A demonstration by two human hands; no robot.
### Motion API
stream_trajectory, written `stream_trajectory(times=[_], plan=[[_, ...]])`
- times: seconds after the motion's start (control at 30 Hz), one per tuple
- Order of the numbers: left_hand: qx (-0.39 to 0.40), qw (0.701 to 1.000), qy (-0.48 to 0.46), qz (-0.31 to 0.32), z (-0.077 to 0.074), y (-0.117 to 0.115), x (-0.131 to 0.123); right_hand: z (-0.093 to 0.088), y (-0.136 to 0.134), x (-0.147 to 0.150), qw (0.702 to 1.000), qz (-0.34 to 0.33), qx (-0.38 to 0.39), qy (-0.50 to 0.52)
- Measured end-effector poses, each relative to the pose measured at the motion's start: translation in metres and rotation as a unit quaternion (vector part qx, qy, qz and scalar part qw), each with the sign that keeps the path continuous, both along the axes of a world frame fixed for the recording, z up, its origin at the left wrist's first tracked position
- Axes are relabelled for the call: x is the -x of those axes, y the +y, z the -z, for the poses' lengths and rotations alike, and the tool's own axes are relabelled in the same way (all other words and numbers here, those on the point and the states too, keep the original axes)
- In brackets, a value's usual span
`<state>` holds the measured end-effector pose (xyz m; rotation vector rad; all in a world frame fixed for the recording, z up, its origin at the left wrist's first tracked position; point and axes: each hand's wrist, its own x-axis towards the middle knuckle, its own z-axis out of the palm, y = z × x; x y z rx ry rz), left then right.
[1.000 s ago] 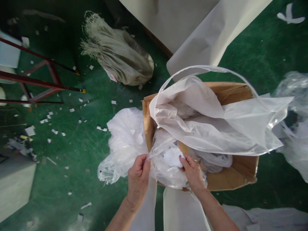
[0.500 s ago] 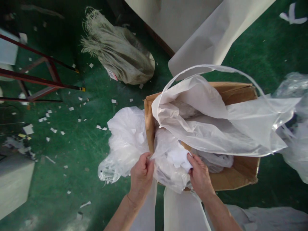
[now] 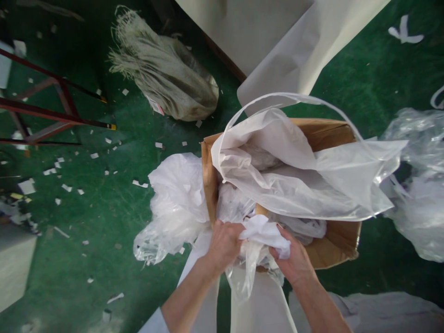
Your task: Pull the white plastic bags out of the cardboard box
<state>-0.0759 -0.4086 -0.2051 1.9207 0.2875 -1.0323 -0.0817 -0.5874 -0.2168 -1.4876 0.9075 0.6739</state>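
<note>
Plastic bag [image 3: 248, 266] — thin, clear, crumpled, holding white folded cloth [image 3: 265, 233] | left hand [image 3: 225, 245] grips bag edge | right hand [image 3: 294, 263] pinches cloth | over cardboard box [image 3: 340, 245]

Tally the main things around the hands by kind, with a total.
Cardboard box: 1
Burlap sack: 1
White cloth wad gripped by left hand and right hand: 1
Red metal frame: 1
Total: 4

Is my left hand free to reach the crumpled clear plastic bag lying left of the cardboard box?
Probably not yet: the left hand grips the white bundle, though the crumpled clear plastic bag lies unobstructed beside it.
</note>
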Motion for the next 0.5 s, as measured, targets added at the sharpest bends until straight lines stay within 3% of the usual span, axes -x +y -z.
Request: stream_trajectory(times=[0.23,0.37,0.5], plan=[[0.126,0.970,0.116,-0.171,0.012,0.014,0.005,0.010,-0.019,-0.004,0.996,0.076,0.001,0.055],[0.124,0.956,0.137,-0.230,0.014,0.013,0.004,0.008,-0.024,-0.003,0.993,0.095,0.024,0.062],[0.102,0.952,0.143,-0.250,0.015,0.013,0.005,0.006,-0.034,-0.001,0.991,0.109,0.045,0.070]])
